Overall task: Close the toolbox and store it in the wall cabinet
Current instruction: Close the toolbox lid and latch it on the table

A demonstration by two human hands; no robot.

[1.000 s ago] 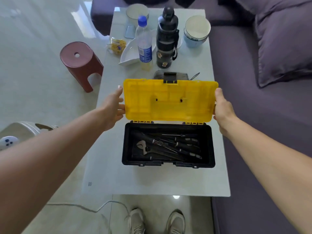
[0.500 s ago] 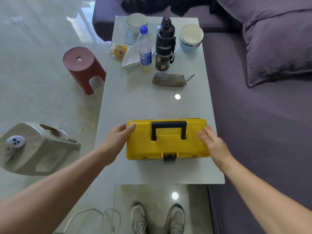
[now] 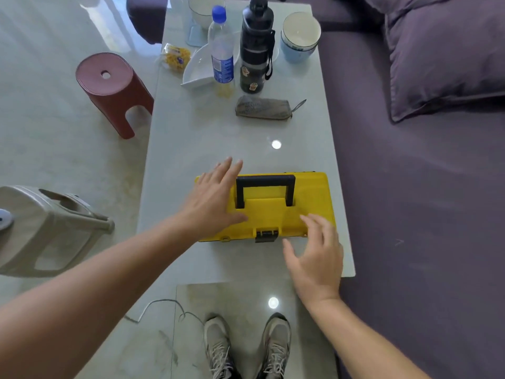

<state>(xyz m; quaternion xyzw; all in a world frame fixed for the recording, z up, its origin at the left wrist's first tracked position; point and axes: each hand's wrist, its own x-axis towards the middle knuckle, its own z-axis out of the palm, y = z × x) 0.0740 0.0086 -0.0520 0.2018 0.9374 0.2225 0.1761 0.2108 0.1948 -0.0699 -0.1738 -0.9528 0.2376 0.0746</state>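
With the toolbox (image 3: 276,212) lid down, the left hand (image 3: 216,198) rests flat, open, beside the handle (image 3: 265,187); the right hand (image 3: 317,258), open and empty, must fasten the latch (image 3: 266,235) just beside its fingertips.

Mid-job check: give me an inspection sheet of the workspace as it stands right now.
Surface: pale glossy table, ceiling light reflected on it.
Job's things: yellow toolbox lid down, black handle flat; front latch state unclear. Wall cabinet not in view.
Clutter: water bottle, black flask, two bowls, white dish, snack packet, grey pouch, all at the far end.
Grippers: left hand flat and open on the lid; right hand open at the front right corner.
Cables: one loose cable on the floor near the shoes.
Surroundings: purple sofa right, red stool and beige stool left.
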